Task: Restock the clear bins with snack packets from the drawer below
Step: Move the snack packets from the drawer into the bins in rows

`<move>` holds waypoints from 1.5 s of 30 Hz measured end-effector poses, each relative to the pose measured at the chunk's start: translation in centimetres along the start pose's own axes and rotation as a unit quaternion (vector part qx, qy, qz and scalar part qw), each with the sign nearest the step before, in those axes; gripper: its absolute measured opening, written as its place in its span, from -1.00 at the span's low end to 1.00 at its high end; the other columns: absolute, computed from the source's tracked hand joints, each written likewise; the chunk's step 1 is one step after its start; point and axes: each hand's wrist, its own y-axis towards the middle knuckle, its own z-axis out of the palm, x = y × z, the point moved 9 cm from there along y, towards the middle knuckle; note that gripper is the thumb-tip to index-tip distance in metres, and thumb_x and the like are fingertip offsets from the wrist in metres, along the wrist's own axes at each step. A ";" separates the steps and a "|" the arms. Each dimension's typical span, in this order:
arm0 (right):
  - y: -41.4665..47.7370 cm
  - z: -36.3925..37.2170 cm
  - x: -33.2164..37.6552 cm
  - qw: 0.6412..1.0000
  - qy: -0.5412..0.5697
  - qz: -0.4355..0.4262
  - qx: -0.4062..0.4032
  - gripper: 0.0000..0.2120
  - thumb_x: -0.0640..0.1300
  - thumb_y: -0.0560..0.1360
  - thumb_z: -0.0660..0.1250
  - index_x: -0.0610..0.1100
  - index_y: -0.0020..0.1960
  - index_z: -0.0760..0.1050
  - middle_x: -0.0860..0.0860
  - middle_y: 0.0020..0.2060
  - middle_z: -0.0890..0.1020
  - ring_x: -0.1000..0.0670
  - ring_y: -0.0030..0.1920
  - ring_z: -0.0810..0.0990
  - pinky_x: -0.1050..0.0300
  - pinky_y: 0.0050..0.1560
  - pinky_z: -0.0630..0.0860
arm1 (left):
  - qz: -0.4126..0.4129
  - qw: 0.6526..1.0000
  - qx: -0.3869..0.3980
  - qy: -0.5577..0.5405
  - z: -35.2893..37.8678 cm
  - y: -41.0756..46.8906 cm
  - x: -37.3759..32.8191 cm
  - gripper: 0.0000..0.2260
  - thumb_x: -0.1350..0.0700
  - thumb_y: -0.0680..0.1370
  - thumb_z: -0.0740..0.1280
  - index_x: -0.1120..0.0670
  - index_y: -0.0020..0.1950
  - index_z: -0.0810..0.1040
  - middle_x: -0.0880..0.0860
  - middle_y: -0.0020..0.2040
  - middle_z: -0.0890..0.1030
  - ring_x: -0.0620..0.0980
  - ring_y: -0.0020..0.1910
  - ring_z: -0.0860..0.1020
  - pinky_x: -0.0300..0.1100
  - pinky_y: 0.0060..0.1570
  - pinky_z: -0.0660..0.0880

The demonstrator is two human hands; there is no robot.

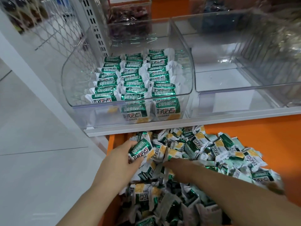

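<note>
Gathering step, lower centre of frame: grips a green-and-white snack packet in the left hand over the heaped orange drawer; digs in with the right hand, fingers buried, grip impossible to tell. Next, probably: lifting the catch to the part-filled left bin, mid-frame, and standing it in the rows.

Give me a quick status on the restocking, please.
Left hand grips a packet in the drawer; right hand dug into the pile, grip hidden. Left bin part-filled. Nothing in the way.
</note>
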 end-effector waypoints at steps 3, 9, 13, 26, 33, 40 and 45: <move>0.6 0.0 0.3 0.999 -0.052 0.002 -0.010 -0.38 -0.31 0.55 0.22 0.07 0.51 0.15 -0.15 0.30 0.44 -0.18 0.26 0.45 -0.09 0.17 0.50 | 0.001 1.000 -0.008 0.004 -0.4 0.0 -0.1 -0.66 0.00 0.52 0.37 -0.14 0.28 0.44 -0.17 -0.02 0.61 -0.19 -0.13 0.56 -0.10 -0.07 0.53; -1.3 -3.4 -0.2 0.997 0.040 0.020 -0.065 -0.62 -0.09 0.51 0.31 -0.02 0.32 0.39 -0.05 0.17 0.54 -0.08 0.12 0.55 0.05 0.05 0.54 | -0.004 1.000 -0.003 -0.007 -0.7 0.0 -0.1 -0.64 0.01 0.52 0.37 -0.12 0.30 0.44 -0.16 -0.01 0.61 -0.16 -0.12 0.57 -0.06 -0.03 0.53; -5.8 -8.7 0.1 0.971 0.207 -0.003 -0.120 -0.78 -0.07 0.39 0.44 -0.01 -0.03 0.45 0.06 -0.22 0.54 0.09 -0.32 0.50 0.20 -0.35 0.41 | -0.005 0.999 0.042 -0.001 -0.9 0.2 -0.1 -0.65 0.00 0.52 0.37 -0.14 0.30 0.44 -0.16 0.01 0.60 -0.18 -0.12 0.56 -0.14 -0.04 0.53; -18.9 -19.6 8.7 0.823 0.446 -0.169 -0.307 -0.67 0.14 0.26 0.41 0.25 0.00 0.45 0.08 -0.06 0.66 0.03 -0.10 0.65 0.05 -0.06 0.54 | 0.049 0.972 0.080 -0.214 -7.0 -2.5 -4.2 -0.66 0.10 0.52 0.33 -0.27 0.21 0.50 -0.14 -0.13 0.63 -0.03 -0.13 0.61 -0.07 -0.07 0.56; -19.8 -22.8 12.4 0.812 0.462 -0.227 -0.276 -0.67 0.06 0.24 0.52 0.21 -0.09 0.44 -0.11 0.00 0.65 -0.22 -0.12 0.66 -0.13 -0.09 0.62 | 0.068 0.919 0.016 -0.389 -11.0 -4.2 -4.4 -0.81 0.27 0.56 0.27 0.04 0.07 0.58 -0.01 -0.06 0.70 0.00 -0.07 0.66 0.11 0.11 0.53; -19.8 -29.4 14.2 0.800 0.392 -0.235 -0.388 -0.60 -0.04 0.32 0.47 0.07 0.05 0.34 -0.16 -0.13 0.59 -0.03 -0.25 0.65 0.31 -0.36 0.48 | 0.059 0.879 -0.194 -0.431 -15.9 -3.7 -1.6 -0.86 0.07 0.57 0.32 -0.10 0.09 0.59 -0.11 -0.04 0.67 -0.20 -0.05 0.62 -0.26 0.03 0.50; -16.2 -31.7 15.1 0.858 0.254 -0.183 -0.408 -0.53 -0.11 0.47 0.43 0.09 0.25 0.28 0.30 0.12 0.38 0.39 -0.11 0.55 0.64 -0.18 0.33 | -0.011 0.896 -0.299 -0.327 -17.6 -3.4 1.7 -0.73 0.22 0.58 0.21 -0.09 0.17 0.54 -0.21 0.05 0.56 -0.26 -0.16 0.51 -0.61 -0.31 0.34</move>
